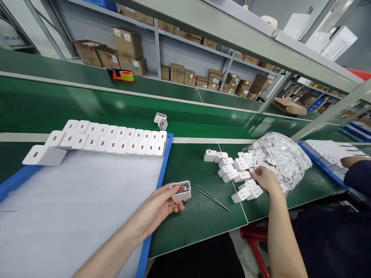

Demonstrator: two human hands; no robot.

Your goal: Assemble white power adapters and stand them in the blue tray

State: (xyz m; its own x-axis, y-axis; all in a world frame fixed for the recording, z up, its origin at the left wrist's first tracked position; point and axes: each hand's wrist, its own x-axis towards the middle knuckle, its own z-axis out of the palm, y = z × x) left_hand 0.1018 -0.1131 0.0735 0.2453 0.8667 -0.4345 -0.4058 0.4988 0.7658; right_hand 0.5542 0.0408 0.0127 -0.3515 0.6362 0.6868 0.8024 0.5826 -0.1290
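Observation:
My left hand (162,204) grips a white plastic charger housing (182,196) between thumb and fingers. Its open side faces up and shows red and metallic parts inside. My right hand (265,178) is over the right bench, fingertips pinched together at the edge of a clear plastic bag (285,158) full of small white plastic pieces. Whatever those fingertips hold is too small to make out. Just left of them stands a cluster of white charger housings (231,175). Metal tweezers (213,198) lie on the green bench between my hands.
A blue-rimmed tray (147,247) on the left bears rows of white chargers (111,144) along its far side. Two open housings (161,121) stand behind it. An orange tape roll (126,75) sits farther back. At right are another tray (321,164) and a co-worker's sleeve (359,173).

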